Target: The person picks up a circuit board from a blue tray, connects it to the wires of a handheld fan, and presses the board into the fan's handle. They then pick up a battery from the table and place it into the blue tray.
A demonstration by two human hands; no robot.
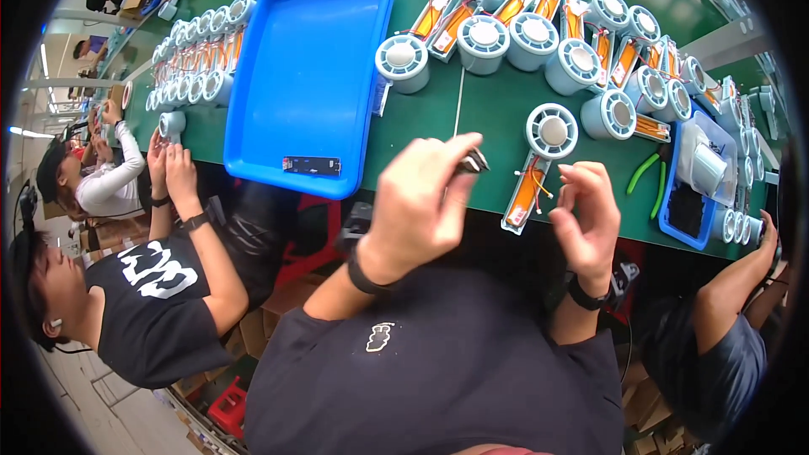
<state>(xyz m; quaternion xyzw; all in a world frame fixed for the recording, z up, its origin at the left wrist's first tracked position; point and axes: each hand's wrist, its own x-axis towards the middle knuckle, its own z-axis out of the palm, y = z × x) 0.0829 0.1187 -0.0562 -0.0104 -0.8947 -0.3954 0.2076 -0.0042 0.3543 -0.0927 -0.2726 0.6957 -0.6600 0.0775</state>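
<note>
My left hand is raised over the table's near edge, thumb and fingers pinched on a small dark flat piece. It looks like a circuit board, though most of it is hidden by the fingers. Just right of it lies a light-blue handheld fan, its round head away from me. The opened handle shows an orange battery with red and yellow wires. Beside that handle, my right hand hovers with fingers loosely curled and apart, holding nothing. A black strip-shaped circuit board rests in the blue tray at left.
Several similar fans with exposed batteries crowd the table's far side and right. Green-handled cutters lie by a small blue bin holding a clear container. People work on both sides; a neighbour's hands are left of the tray.
</note>
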